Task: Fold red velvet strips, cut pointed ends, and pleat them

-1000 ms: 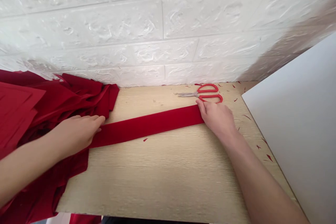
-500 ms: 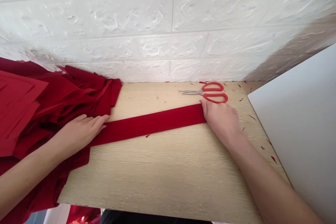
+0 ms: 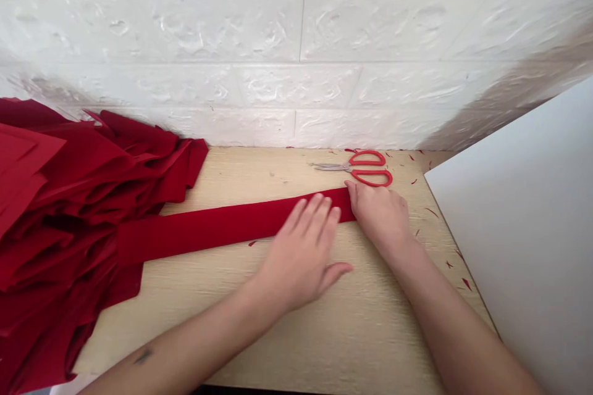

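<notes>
A folded strip of dark red fabric (image 3: 208, 231) stretches across the pale wooden table (image 3: 343, 345), its left end lying against a heap of red fabric. My right hand (image 3: 380, 213) is closed on the strip's right end, thumb on top, other fingers curled out of sight. Flat over the strip, just left of that end, lies my left hand (image 3: 301, 253), fingers straight and thumb spread to the side. Beyond my right hand rest scissors (image 3: 347, 167) with red handles, blades pointing left.
The heap of red fabric (image 3: 88, 197) covers the table's left side. A white embossed wall (image 3: 259, 24) closes off the back, and a white panel (image 3: 523, 216) stands at the right. Small red scraps (image 3: 466, 284) are scattered along the table's right edge.
My left hand has moved right, from the strip's left end to near my right hand, and its fingers now lie flat. My right hand stays on the strip's right end.
</notes>
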The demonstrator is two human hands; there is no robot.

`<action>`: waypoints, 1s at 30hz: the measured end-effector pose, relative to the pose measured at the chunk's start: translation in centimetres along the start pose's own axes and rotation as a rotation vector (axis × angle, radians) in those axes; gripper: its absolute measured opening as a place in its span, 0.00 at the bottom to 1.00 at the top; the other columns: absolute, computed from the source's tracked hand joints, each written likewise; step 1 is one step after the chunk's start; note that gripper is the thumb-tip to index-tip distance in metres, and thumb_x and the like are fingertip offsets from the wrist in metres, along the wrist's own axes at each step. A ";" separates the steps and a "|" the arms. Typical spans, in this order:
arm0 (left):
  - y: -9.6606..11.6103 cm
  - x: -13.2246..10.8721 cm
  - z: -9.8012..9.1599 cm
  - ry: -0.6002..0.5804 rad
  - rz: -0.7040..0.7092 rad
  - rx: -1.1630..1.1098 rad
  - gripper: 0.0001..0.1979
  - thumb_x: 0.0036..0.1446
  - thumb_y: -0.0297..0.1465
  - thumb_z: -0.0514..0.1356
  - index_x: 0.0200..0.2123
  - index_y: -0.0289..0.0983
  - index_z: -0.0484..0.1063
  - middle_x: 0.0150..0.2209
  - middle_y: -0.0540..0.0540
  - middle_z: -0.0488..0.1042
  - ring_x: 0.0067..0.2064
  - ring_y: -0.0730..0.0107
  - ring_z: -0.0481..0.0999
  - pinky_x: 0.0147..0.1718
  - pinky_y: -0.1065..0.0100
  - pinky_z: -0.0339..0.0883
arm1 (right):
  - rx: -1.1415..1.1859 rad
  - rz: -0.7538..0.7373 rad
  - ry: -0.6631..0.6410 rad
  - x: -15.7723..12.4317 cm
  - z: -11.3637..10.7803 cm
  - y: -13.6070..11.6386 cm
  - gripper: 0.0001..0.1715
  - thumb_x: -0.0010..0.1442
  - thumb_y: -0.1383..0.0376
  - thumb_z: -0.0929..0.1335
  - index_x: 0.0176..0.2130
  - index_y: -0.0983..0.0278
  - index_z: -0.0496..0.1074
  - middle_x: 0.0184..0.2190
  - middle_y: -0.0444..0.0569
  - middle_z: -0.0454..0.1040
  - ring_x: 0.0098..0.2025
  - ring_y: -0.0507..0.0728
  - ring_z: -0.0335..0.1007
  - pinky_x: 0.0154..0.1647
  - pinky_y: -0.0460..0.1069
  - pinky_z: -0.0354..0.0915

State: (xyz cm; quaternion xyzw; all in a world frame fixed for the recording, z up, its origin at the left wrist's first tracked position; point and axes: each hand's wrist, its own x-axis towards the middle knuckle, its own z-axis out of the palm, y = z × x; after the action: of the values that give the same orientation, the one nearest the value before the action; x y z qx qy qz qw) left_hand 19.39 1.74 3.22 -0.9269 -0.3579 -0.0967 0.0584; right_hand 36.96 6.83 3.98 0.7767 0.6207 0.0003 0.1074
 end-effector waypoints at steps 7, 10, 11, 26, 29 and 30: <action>2.0 3.4 3.5 -0.226 -0.098 -0.179 0.45 0.69 0.54 0.37 0.70 0.20 0.50 0.73 0.29 0.45 0.74 0.45 0.43 0.72 0.47 0.42 | 0.006 -0.006 0.048 0.2 0.6 0.2 0.33 0.74 0.57 0.54 0.41 0.69 0.81 0.32 0.64 0.82 0.38 0.66 0.82 0.33 0.50 0.66; 1.5 2.9 3.5 -0.223 -0.135 -0.188 0.44 0.69 0.53 0.39 0.71 0.21 0.49 0.73 0.28 0.43 0.74 0.44 0.42 0.72 0.46 0.43 | 0.030 0.005 0.064 0.3 0.9 0.4 0.33 0.74 0.58 0.54 0.40 0.68 0.81 0.30 0.64 0.82 0.37 0.66 0.82 0.32 0.51 0.65; 1.3 2.7 3.5 -0.219 -0.143 -0.190 0.44 0.69 0.53 0.39 0.71 0.21 0.49 0.73 0.28 0.43 0.74 0.44 0.43 0.72 0.46 0.44 | 0.038 0.006 0.069 0.3 0.9 0.4 0.33 0.74 0.58 0.54 0.39 0.68 0.81 0.30 0.63 0.82 0.37 0.66 0.82 0.32 0.51 0.65; -11.3 -6.3 2.3 -0.154 -0.517 -0.094 0.32 0.72 0.40 0.36 0.72 0.31 0.51 0.75 0.33 0.41 0.75 0.45 0.37 0.71 0.40 0.41 | 0.013 0.022 0.040 0.2 0.6 -0.1 0.34 0.74 0.60 0.53 0.41 0.70 0.82 0.31 0.66 0.81 0.39 0.69 0.81 0.37 0.55 0.69; -14.6 -8.9 1.5 -0.176 -0.562 -0.121 0.32 0.71 0.41 0.37 0.72 0.31 0.52 0.75 0.34 0.42 0.76 0.46 0.36 0.70 0.41 0.44 | -0.009 0.032 0.038 0.1 0.2 -0.5 0.34 0.74 0.60 0.53 0.41 0.71 0.82 0.32 0.67 0.81 0.39 0.70 0.81 0.37 0.57 0.69; -15.3 -9.6 1.3 -0.180 -0.591 -0.130 0.33 0.71 0.41 0.37 0.72 0.31 0.52 0.75 0.34 0.43 0.76 0.46 0.36 0.69 0.41 0.47 | -0.015 0.035 0.035 0.0 0.1 -0.7 0.33 0.74 0.60 0.53 0.41 0.71 0.82 0.32 0.67 0.81 0.39 0.70 0.81 0.37 0.57 0.70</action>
State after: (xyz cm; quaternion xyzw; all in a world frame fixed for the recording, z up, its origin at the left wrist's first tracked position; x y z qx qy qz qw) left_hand 2.34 6.98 0.45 -0.7893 -0.6087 -0.0496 -0.0636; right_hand 36.35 6.97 3.80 0.7866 0.6086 0.0203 0.1024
